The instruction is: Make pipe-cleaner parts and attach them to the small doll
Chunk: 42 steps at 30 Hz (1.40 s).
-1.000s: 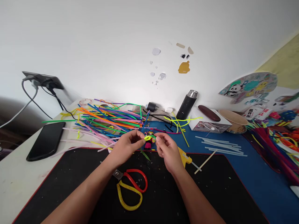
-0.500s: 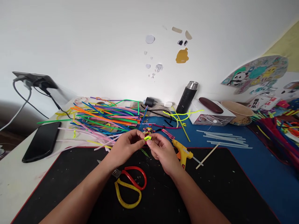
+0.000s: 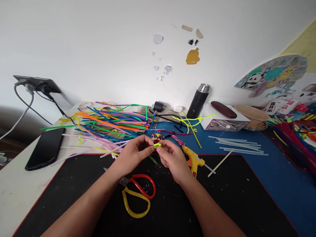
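Note:
A short, bent piece of neon-yellow pipe cleaner (image 3: 157, 144) is pinched between my two hands above the back of the black mat. My left hand (image 3: 136, 153) grips its left end with thumb and fingertips. On the other end, my right hand (image 3: 174, 159) has its thumb and forefinger closed. Just behind my fingertips stands a small colourful figure (image 3: 157, 135), its lower part hidden by my hands. Scissors (image 3: 138, 194) with one red and one yellow handle lie below my left hand. Right of my right hand rests a yellow glue gun (image 3: 194, 158).
Many coloured pipe cleaners (image 3: 113, 123) are heaped at back left, near a black phone (image 3: 45, 148). A black flask (image 3: 198, 100), a tissue box (image 3: 222, 118) and a bowl (image 3: 251, 117) stand along the wall. Glue sticks (image 3: 239, 144) and a wooden stick (image 3: 219, 163) lie at right.
The yellow pipe cleaner piece has turned slightly between my fingertips and looks a little flatter. Both hands stay in nearly the same place; the whole view has shifted slightly.

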Available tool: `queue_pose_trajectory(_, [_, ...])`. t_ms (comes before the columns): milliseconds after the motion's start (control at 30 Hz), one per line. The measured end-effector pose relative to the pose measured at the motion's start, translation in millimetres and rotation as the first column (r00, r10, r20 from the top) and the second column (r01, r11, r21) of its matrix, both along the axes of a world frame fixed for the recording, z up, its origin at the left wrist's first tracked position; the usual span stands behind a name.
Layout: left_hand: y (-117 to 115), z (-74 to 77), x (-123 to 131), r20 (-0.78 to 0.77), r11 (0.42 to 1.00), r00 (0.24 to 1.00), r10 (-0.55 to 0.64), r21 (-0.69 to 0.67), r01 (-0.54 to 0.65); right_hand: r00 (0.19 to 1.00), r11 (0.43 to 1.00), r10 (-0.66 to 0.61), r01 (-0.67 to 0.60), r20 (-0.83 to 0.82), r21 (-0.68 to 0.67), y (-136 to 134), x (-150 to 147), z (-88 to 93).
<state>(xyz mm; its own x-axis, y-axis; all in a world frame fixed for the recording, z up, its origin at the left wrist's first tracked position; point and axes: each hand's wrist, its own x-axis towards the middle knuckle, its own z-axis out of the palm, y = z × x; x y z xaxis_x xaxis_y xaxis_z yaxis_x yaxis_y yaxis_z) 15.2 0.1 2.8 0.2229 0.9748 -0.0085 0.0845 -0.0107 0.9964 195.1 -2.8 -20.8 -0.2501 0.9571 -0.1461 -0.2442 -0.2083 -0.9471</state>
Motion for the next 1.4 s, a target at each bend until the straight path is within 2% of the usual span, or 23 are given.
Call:
queue_pose_trajectory(233, [0.3, -2.6, 3.1, 0.104, 0.999, 0.994, 0.011, -0.052, -0.006, 1.0, 0.999, 0.02, -0.021, -0.015, -0.038, -2.0, -2.5, -0.9])
queue_pose_trajectory(567, [-0.3, -1.2, -1.0, 0.053, 0.999, 0.999, -0.007, -0.05, 0.01, 0.999, 0.998, 0.03, -0.031, -0.021, -0.063, -1.8, -2.6, 2.6])
queue_pose_trajectory(800, [2.2, -3.9, -3.9, 0.097, 0.996, 0.994, -0.054, -0.064, 0.06, 0.999, 0.996, 0.033, -0.035, -0.035, -0.08, -2.6, -2.0, 4.2])
queue_pose_trajectory(1067, [1.8, 0.8, -2.6, 0.056, 0.997, 0.998, -0.013, -0.075, 0.017, 0.999, 0.995, 0.039, -0.042, -0.03, -0.094, -2.6, -2.1, 8.3])
queue_pose_trajectory(1400, [0.5, 2.1, -2.8, 0.026, 0.998, 0.999, -0.031, -0.045, 0.032, 0.999, 0.995, 0.042, -0.044, -0.02, -0.092, -3.4, -2.5, 9.5])
